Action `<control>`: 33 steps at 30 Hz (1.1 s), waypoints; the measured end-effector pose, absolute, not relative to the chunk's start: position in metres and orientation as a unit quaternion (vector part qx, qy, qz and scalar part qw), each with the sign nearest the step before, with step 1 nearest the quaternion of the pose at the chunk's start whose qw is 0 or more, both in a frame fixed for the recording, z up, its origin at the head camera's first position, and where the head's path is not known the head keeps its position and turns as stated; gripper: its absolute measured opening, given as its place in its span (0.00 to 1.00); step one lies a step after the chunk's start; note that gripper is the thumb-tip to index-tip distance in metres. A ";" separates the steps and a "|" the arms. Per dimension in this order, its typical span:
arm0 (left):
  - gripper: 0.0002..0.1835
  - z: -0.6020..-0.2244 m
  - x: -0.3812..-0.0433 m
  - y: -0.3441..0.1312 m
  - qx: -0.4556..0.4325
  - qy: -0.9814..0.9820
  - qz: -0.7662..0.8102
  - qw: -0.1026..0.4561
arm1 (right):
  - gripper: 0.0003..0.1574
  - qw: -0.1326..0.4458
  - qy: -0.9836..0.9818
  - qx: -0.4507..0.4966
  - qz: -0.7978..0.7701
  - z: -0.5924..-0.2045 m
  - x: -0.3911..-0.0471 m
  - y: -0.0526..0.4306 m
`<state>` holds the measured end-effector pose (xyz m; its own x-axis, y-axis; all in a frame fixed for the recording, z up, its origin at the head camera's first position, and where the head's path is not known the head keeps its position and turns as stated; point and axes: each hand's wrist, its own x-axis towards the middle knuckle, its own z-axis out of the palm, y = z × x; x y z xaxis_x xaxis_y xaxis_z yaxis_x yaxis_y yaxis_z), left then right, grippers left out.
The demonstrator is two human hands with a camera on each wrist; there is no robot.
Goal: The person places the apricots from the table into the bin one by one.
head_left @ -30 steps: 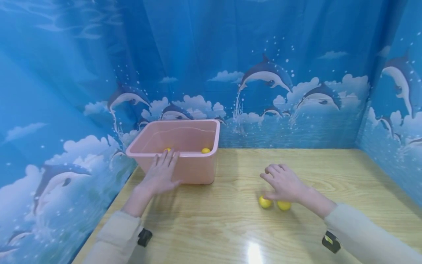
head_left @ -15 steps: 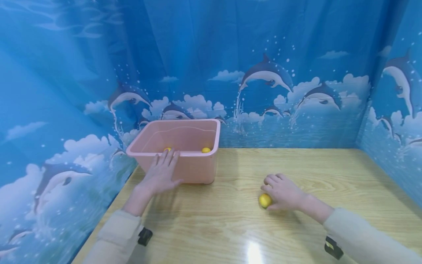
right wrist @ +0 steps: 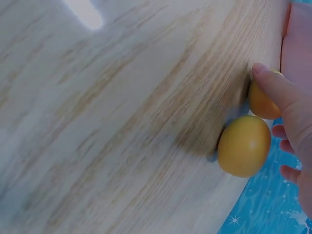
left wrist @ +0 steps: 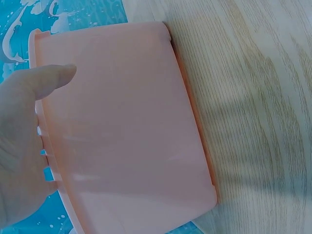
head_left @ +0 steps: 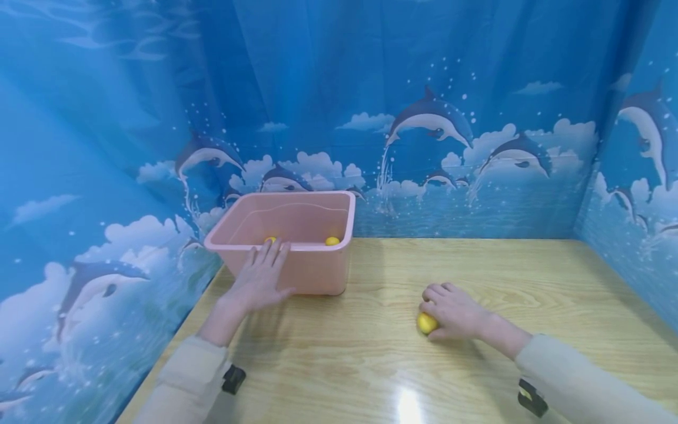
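Observation:
A pink plastic bin stands at the back left of the table. My left hand rests on its front rim, fingers extended over the edge; in the left wrist view the thumb lies against the outer wall. To the right, my right hand is low over the table, its thumb and fingers around a smooth yellow ball. A second yellow ball sits beside it under the palm, seen in the right wrist view and hidden from the head view. Inside the bin, yellow balls show just above the front rim.
The light wood table reaches to a blue curtain with dolphins, which closes off the back and both sides. A bright reflection shows on the tabletop near the front. A small black device is strapped at each wrist.
My right hand has come down onto the two yellow balls on the table, covering the right one in the head view. The left hand and the bin stay put.

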<state>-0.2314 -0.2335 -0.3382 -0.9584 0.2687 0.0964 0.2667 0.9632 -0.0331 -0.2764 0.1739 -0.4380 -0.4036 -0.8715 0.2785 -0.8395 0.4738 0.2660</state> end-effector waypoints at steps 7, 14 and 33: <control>0.51 -0.338 -0.231 -0.234 -0.137 -0.989 0.008 0.052 | 0.28 0.181 -0.843 0.505 -0.040 -0.437 -0.277 0.170; 0.51 -0.337 -0.231 -0.233 -0.135 -0.990 0.010 0.049 | 0.28 0.163 -0.864 0.476 -0.029 -0.421 -0.279 0.162; 0.51 -0.334 -0.231 -0.233 -0.137 -0.989 0.011 0.046 | 0.26 0.175 -0.867 0.467 0.014 -0.363 -0.296 0.145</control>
<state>-0.2309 -0.2327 -0.3344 -0.9582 0.2723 0.0876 0.2703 0.9622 -0.0343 -0.2956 0.1446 -0.3628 -0.5030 -0.8047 0.3154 -0.8142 0.5636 0.1395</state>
